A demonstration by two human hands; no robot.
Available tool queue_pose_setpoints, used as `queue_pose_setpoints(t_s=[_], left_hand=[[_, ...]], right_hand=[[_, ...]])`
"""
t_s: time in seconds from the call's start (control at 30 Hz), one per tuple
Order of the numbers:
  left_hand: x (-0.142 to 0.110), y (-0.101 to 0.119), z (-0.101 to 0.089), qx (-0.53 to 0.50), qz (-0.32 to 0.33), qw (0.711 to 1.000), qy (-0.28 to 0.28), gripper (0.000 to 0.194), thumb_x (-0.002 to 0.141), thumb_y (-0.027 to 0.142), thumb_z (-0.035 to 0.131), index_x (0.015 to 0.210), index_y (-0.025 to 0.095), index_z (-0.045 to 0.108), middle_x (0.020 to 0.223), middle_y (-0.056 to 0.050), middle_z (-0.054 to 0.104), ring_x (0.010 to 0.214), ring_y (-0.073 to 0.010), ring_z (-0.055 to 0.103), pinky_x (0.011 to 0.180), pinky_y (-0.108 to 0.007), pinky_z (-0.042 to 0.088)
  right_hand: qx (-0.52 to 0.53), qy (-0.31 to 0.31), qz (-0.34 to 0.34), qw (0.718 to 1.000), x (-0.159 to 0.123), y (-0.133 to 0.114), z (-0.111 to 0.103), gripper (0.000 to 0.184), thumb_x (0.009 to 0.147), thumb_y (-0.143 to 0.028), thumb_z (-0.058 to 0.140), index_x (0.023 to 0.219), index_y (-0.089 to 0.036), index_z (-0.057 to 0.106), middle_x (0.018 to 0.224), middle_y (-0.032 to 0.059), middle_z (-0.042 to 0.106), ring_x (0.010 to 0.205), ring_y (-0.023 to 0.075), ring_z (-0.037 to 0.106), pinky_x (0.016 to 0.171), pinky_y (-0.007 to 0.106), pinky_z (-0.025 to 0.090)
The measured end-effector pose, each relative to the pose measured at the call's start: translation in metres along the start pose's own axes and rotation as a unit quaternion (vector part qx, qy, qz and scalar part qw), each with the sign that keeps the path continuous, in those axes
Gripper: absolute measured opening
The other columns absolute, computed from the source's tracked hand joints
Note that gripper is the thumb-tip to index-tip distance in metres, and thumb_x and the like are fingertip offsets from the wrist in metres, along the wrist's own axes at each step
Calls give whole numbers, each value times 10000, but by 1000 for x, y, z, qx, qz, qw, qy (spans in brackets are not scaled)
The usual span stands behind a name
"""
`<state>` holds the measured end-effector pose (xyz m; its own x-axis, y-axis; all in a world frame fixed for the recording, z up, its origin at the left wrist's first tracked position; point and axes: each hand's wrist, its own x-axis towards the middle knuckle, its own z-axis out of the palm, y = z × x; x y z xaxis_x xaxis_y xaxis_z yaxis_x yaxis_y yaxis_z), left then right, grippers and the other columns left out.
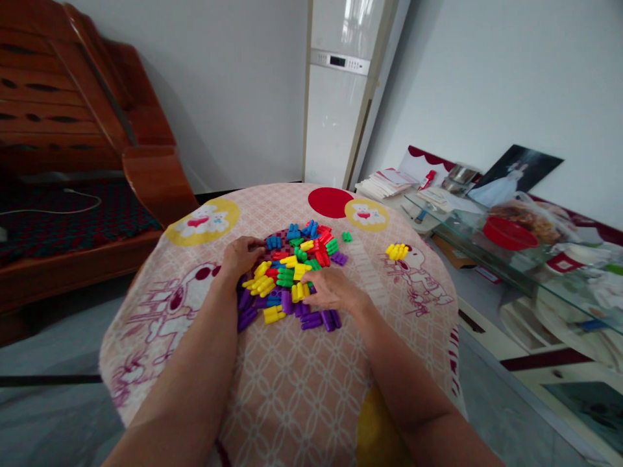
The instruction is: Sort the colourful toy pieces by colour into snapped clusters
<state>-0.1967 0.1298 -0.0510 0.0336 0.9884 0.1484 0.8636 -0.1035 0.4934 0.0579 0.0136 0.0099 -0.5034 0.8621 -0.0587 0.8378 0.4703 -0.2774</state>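
A heap of small plastic pegs (292, 269) in yellow, green, red, blue and purple lies on a round table under a pink patterned cloth (302, 383). My left hand (242, 254) rests at the heap's left edge with its fingers curled onto the pegs near a dark red pegboard (278, 239). My right hand (329, 290) lies on the heap's right side, fingers bent and pinching among yellow and purple pegs. What either hand grips is hidden. A lone green peg (346, 237) and a small yellow cluster (396, 251) sit apart to the right.
A wooden sofa (73, 162) stands at the left. A white upright air conditioner (341, 91) is behind the table. At the right a glass shelf (525, 253) carries a red bowl (509, 233), papers and a photo.
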Motion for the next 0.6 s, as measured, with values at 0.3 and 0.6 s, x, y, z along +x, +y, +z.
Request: queue_pose_setpoints(t_s=[0.3,0.6], left_hand=[[2,1,-1,8,-9,1000,-4,399,821,346,573,1145,216,766,1124,-64,769,994,-237,694,873,-295,521],[2,0,0,4,-15,1000,0,387,809,360,584,1120,228,774,1101,-58,775,971,-229,700,846,-278,520]], right_hand=[[254,96,31,962,4,22,10,147,796,-210,630,886,-156,733,602,-42,611,570,100,551,539,192,355],[491,293,220,790,-5,101,5,238,697,-275,598,904,-162,634,633,-3,681,498,127,623,448,192,456]])
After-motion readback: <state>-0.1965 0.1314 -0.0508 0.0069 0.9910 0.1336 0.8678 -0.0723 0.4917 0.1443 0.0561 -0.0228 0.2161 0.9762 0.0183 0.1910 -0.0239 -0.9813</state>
